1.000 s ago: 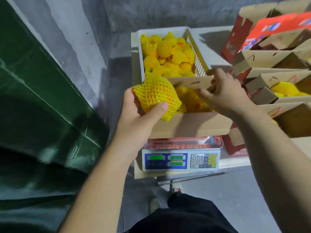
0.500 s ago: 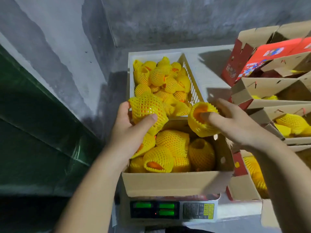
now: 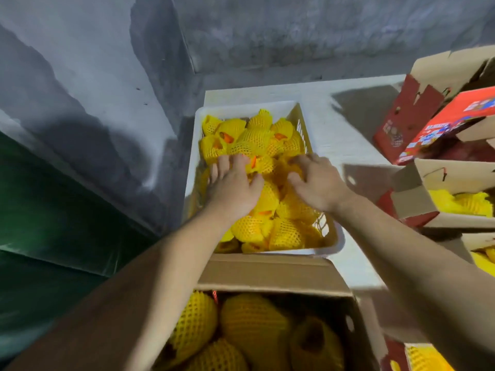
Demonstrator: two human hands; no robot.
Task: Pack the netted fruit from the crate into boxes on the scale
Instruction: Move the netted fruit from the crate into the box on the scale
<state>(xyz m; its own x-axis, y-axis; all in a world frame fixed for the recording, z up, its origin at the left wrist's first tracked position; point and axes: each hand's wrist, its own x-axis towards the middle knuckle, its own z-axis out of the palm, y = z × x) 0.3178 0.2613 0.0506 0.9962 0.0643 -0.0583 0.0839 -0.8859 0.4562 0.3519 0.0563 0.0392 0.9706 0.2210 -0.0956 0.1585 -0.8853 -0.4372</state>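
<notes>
1. Left hand (image 3: pixel 233 186) is laid palm-down on netted fruit (image 3: pixel 254 140) in the white crate (image 3: pixel 332 236); fingers spread, nothing pinched.
2. Right hand (image 3: pixel 317 183) is pressed into the same pile; fingertips are buried between nets, grasp cannot be told.
3. Cardboard box (image 3: pixel 267 274) just in front of the crate is partly filled with fruit, cut off by the bottom edge; scale is hidden.
4. Side boxes (image 3: pixel 417 199) at right are cropped and motion-blurred.

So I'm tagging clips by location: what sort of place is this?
Probably a fruit packing room or small warehouse. A white plastic crate holds fruit in yellow foam netting, open brown cardboard boxes are being filled, red printed cartons stand alongside, and the walls are bare grey concrete.
</notes>
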